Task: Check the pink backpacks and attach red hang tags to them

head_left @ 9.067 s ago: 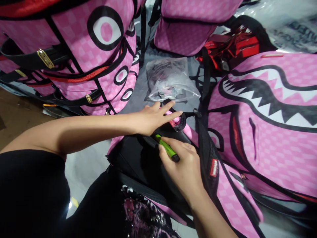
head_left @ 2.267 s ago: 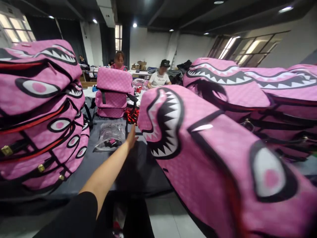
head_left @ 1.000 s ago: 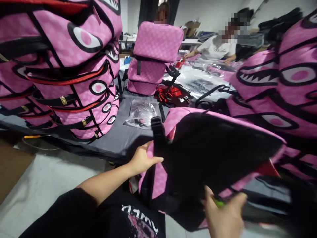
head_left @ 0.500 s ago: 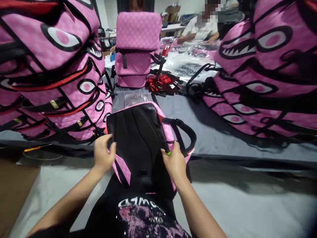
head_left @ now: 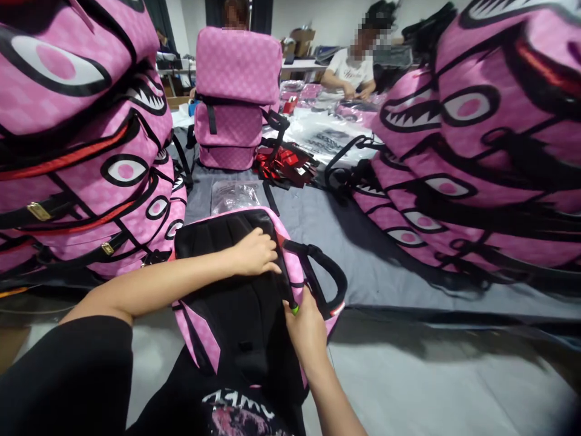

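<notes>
A pink backpack [head_left: 236, 303] with a black padded back panel leans between the grey table and my body, its back facing me. My right hand [head_left: 307, 330] grips its right side edge, below a black carry handle. A small bright green item [head_left: 295, 309] shows by the right thumb; its kind is unclear. My left hand [head_left: 256, 251] reaches across the upper back panel, close to the right edge. Its fingers are curled, and whatever they may hold is hidden.
Tall piles of pink backpacks with eye and teeth prints stand left [head_left: 127, 169] and right [head_left: 447, 181]. Stacked pink checked bags [head_left: 238, 66], red-and-black tags [head_left: 285, 166] and clear plastic bags [head_left: 238, 195] lie ahead. A person in a white shirt [head_left: 349, 69] works across the table.
My left hand has left the backpack's left edge and crossed over the back panel to the right. My right hand keeps its grip. The view has shifted slightly to the right.
</notes>
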Available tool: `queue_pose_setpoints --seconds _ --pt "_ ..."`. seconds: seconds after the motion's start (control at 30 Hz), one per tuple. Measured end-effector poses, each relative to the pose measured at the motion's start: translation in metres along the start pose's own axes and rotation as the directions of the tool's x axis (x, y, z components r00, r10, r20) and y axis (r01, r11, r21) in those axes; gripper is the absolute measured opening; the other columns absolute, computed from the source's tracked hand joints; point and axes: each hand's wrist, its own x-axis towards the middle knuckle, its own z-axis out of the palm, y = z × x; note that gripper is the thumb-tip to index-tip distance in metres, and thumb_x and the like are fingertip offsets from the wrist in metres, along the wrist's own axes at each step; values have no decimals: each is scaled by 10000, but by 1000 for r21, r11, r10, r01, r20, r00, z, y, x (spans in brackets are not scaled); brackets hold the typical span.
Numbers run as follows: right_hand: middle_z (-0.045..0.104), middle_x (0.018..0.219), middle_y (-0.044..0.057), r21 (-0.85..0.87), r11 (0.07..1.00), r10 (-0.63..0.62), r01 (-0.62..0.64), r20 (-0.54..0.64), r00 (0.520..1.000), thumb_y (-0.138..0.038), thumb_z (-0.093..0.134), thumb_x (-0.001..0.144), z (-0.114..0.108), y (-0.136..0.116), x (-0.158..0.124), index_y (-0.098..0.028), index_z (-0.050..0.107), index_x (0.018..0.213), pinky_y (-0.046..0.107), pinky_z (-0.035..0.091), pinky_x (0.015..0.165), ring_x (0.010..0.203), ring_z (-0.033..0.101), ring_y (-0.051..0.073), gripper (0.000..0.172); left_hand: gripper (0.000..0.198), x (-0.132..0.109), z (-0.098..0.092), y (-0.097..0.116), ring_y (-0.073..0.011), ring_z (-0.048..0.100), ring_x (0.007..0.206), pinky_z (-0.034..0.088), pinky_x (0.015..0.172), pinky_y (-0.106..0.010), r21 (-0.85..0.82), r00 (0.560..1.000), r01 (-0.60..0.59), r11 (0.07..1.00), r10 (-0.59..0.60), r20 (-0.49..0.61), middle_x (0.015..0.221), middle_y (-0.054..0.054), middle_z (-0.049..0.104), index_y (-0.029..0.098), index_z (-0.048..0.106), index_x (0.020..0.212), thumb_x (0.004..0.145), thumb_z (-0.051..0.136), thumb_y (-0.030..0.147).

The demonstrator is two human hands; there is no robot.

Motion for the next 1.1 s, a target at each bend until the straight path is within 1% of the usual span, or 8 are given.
queue_pose_setpoints --seconds 0.17,0.3,0.4,0.5,0.6,0.7,0.87,1.1 --pt "715 972 153 178 980 72 -83 71 995 -382 532 836 -14 10 7 -91 551 1273 394 555 721 811 700 283 526 474 -7 -11 -29 -233 482 910 296 1020 -469 64 992 75 995 -68 -105 852 -81 612 175 719 755 892 515 580" --pt "672 653 49 546 782 231 -301 195 953 -598 609 795 -45 3 7 -110 568 1256 322 519 467 479 613 205 673 391 -11 -13 -16 -253 480 984 263 1067 -504 122 996 52 991 -43 -75 921 -84 613 166 708 868 894 548 522" --pt "702 830 86 764 623 201 -166 49 978 -664 585 808 -70 -8 12 -145 605 1181 320 565 588 696 685 214 639 376 -13 -12 -7 -238 497 952 322 1032 -477 52 1000 -27 998 28 -4 924 -69 611 169 690 924 834 637 530" --pt "601 568 33 807 572 65 -143 129 990 -859 367 784 -82 -22 21 -122 662 1019 278 474 431 487 596 179 828 453 -14 -9 -4 -246 503 987 288 1092 -510 0 1000 -5 1000 5 7 958 -66 610 167 682 963 735 735 555" --pt "635 588 48 807 579 12 -116 134 991 -888 369 756 -78 -33 27 -103 642 1121 305 490 453 502 621 201 907 473 -16 -6 0 -266 496 1043 211 1150 -566 -20 999 36 999 -36 -2 998 -64 612 177 684 987 688 783 530" --pt "726 884 92 744 667 8 -49 59 998 -650 656 782 -66 -37 29 -147 649 1122 350 560 661 718 689 217 607 399 -20 -3 6 -273 490 1083 170 1165 -611 -54 998 56 997 -58 -36 1035 -57 622 189 685 979 710 784 466" --pt "620 631 -1 546 838 121 -2 -182 976 -483 695 802 -48 -31 28 -155 658 812 238 422 500 525 536 121 330 169 -28 5 12 -251 492 1159 114 1184 -635 -116 992 -29 993 15 -125 1068 -26 645 209 673 930 797 708 307" --pt "615 636 -15 525 849 32 50 -146 989 -433 687 827 -33 -32 34 -176 659 811 256 445 531 536 552 125 260 65 -31 18 15 -240 500 1203 148 1189 -634 -54 974 -51 997 38 -222 1026 -15 663 204 645 872 879 600 251"
